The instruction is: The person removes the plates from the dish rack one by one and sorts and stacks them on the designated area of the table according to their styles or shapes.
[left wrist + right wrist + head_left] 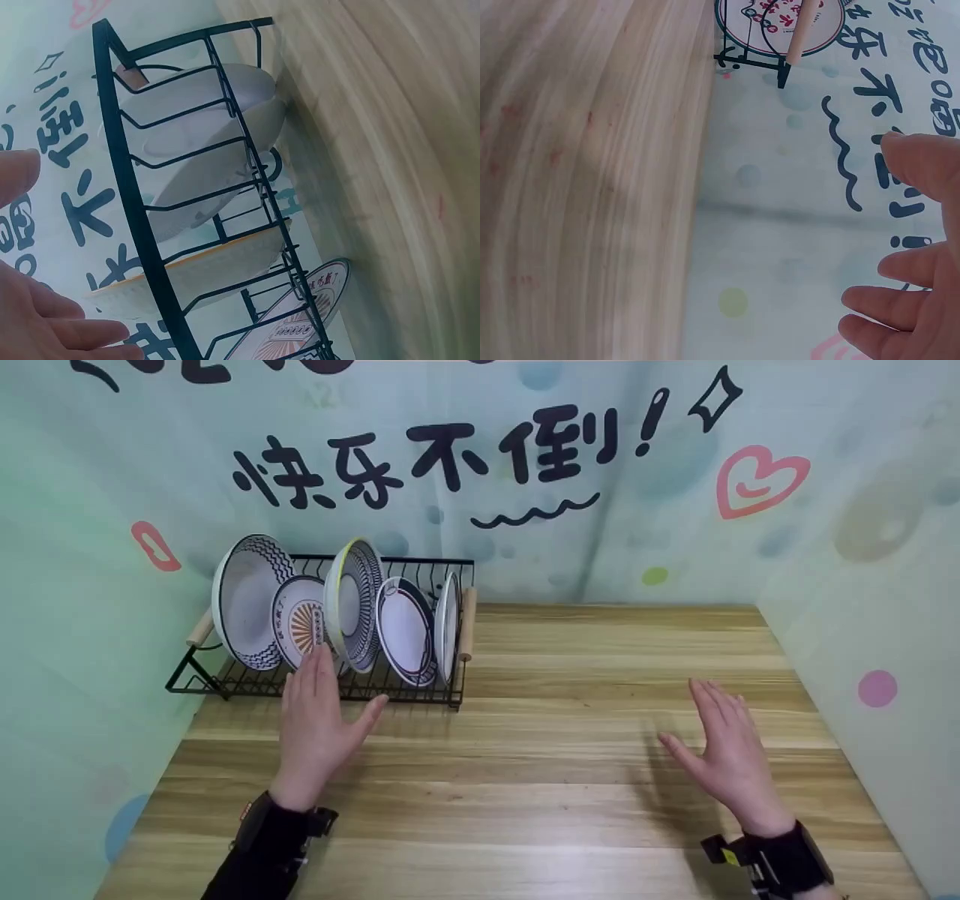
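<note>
A black wire dish rack (401, 699) with wooden handles holds several dishes on edge. At its left end leans a deep white bowl (244, 604) with wavy black lines, beside a small plate (292, 615) with an orange sunburst. A yellow-rimmed bowl (349, 607) stands mid-rack, then a dark-rimmed plate (405, 634) and another plate (448, 630) at the right end. My left hand (319, 727) is held in front of the rack, fingers straight, thumb spread, holding nothing. Over the right part of the table my right hand (731, 750) is likewise spread and holds nothing.
The rack stands at the back left of a wooden table (540, 780). Behind it hangs a pale printed backdrop (525, 555) with black characters, and similar sheets flank both sides. Each wrist wears a black camera strap (787, 859).
</note>
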`<action>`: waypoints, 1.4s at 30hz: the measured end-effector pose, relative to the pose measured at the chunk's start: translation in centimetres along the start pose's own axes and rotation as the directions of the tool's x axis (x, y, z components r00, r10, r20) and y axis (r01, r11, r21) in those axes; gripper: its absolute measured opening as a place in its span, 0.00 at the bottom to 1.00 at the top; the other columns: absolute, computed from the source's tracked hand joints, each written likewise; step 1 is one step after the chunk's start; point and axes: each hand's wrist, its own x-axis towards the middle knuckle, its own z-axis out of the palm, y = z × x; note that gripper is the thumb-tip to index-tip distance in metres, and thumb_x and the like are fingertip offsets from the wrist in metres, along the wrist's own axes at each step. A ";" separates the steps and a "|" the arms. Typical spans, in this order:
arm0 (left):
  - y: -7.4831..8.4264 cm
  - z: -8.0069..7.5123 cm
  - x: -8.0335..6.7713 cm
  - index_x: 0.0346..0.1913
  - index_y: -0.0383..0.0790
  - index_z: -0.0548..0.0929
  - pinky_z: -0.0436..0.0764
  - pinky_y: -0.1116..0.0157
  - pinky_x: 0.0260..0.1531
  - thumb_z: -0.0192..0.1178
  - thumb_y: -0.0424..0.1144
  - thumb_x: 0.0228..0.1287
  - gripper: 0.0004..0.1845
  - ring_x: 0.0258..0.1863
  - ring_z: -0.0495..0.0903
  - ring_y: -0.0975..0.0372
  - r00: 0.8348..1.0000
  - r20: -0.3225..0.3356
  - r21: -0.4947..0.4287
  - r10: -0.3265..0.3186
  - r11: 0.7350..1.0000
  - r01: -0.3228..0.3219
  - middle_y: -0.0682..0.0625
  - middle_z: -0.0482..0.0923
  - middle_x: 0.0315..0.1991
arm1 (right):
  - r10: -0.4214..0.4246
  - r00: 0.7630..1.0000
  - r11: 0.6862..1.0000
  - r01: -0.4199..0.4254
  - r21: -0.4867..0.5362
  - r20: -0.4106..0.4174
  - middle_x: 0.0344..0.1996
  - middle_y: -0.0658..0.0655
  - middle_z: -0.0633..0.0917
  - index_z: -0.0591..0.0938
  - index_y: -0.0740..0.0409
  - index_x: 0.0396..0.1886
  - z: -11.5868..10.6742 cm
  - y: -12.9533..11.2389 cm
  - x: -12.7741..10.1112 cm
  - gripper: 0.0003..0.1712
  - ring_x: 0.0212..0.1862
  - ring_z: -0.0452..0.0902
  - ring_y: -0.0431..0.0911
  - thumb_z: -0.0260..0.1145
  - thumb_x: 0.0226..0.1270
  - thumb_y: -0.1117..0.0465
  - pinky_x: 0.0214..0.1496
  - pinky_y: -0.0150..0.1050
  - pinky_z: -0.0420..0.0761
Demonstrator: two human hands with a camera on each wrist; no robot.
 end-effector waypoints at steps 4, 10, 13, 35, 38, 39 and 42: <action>-0.2 0.0 1.0 0.74 0.23 0.50 0.46 0.43 0.73 0.63 0.61 0.62 0.55 0.73 0.51 0.37 1.000 -0.024 -0.027 -0.013 1.000 0.013 0.27 0.50 0.74 | 0.007 1.000 1.000 -0.007 0.026 0.008 0.64 0.75 0.70 0.65 0.74 0.69 0.8 0.1 0.1 0.48 0.66 0.62 0.68 0.77 0.54 0.60 0.76 0.58 0.49; -0.4 0.1 2.4 0.74 0.24 0.51 0.56 0.41 0.70 0.66 0.59 0.60 0.55 0.70 0.57 0.36 0.997 -0.073 -0.059 -0.020 0.998 0.015 0.26 0.54 0.72 | 0.016 1.000 0.999 -0.017 0.043 0.025 0.64 0.76 0.70 0.64 0.75 0.69 2.0 0.1 0.3 0.48 0.66 0.64 0.68 0.77 0.54 0.61 0.75 0.58 0.51; -0.4 0.1 3.2 0.74 0.24 0.52 0.61 0.40 0.67 0.68 0.58 0.58 0.55 0.68 0.60 0.36 0.995 -0.103 -0.068 -0.016 0.998 0.009 0.26 0.56 0.71 | 0.024 0.999 0.998 -0.026 0.052 0.034 0.64 0.76 0.70 0.64 0.75 0.69 2.5 0.0 0.7 0.48 0.65 0.64 0.68 0.77 0.55 0.60 0.74 0.59 0.53; -0.4 -0.1 6.7 0.73 0.22 0.51 0.74 0.38 0.55 0.64 0.55 0.61 0.53 0.56 0.71 0.34 0.989 -0.090 -0.053 -0.115 0.992 0.111 0.24 0.67 0.61 | -0.019 0.999 0.996 0.015 0.091 0.042 0.62 0.75 0.72 0.64 0.76 0.69 5.4 -2.0 2.6 0.48 0.63 0.68 0.68 0.77 0.54 0.59 0.68 0.62 0.63; -0.4 0.0 7.1 0.73 0.21 0.51 0.74 0.38 0.53 0.65 0.54 0.61 0.52 0.54 0.73 0.33 0.988 -0.094 -0.049 -0.124 0.992 0.120 0.23 0.69 0.58 | -0.030 0.998 0.995 0.025 0.094 0.048 0.62 0.75 0.73 0.64 0.75 0.69 5.7 -2.2 2.8 0.47 0.62 0.69 0.67 0.76 0.55 0.59 0.68 0.62 0.64; -0.4 0.0 7.2 0.73 0.21 0.51 0.75 0.38 0.53 0.65 0.54 0.61 0.52 0.53 0.73 0.33 0.987 -0.093 -0.048 -0.129 0.991 0.125 0.23 0.69 0.57 | -0.032 0.998 0.995 0.027 0.095 0.049 0.62 0.75 0.73 0.64 0.75 0.69 5.8 -2.2 2.9 0.47 0.62 0.69 0.67 0.76 0.55 0.59 0.68 0.61 0.64; -0.5 0.1 7.5 0.73 0.21 0.50 0.76 0.38 0.50 0.64 0.53 0.62 0.51 0.51 0.75 0.33 0.985 -0.079 -0.048 -0.156 0.987 0.153 0.24 0.71 0.56 | -0.037 0.998 0.995 0.033 0.095 0.046 0.61 0.74 0.73 0.65 0.75 0.69 5.9 -2.3 3.2 0.47 0.62 0.70 0.66 0.76 0.56 0.59 0.68 0.61 0.64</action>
